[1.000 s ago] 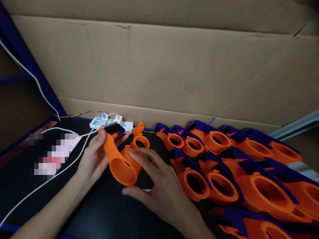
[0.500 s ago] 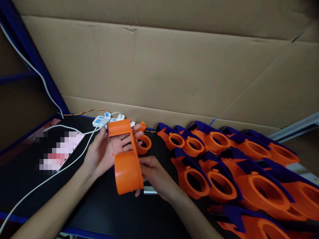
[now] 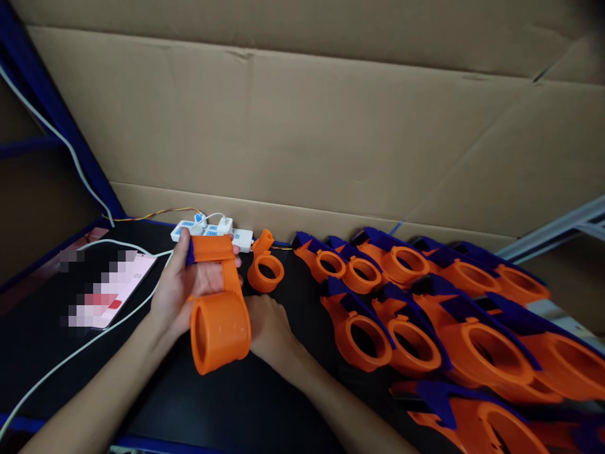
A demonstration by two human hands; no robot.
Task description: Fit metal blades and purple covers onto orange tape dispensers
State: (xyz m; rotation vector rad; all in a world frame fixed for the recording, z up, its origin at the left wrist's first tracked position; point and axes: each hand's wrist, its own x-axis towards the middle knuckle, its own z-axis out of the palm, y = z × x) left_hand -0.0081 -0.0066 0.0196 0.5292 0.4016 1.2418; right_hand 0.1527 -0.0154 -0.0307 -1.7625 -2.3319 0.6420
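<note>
An orange plastic tape dispenser point(image 3: 222, 331) is held up above the black table, its round hub low and its short handle bar at the top. My left hand point(image 3: 172, 293) is closed on the handle end, thumb up at its left side and fingertips showing past its right end. A dark blue edge shows at the handle's left end. My right hand point(image 3: 271, 328) is curled against the hub's right side, its fingers hidden behind it. Beyond them, a smaller orange ring piece point(image 3: 266, 272) stands on the table.
Several orange and blue tape dispensers point(image 3: 363, 343) lie in rows at the right. At the back are white power strips point(image 3: 243, 239) with plugs. A phone point(image 3: 118, 290), partly blurred out, and a white cable point(image 3: 70, 359) lie at the left. A cardboard wall point(image 3: 302, 126) closes off the back.
The dispenser has turned, so its hub opening now faces left, and it has shifted left. My left fingers have closed from spread to curled round the handle. My right hand has moved left with the hub.
</note>
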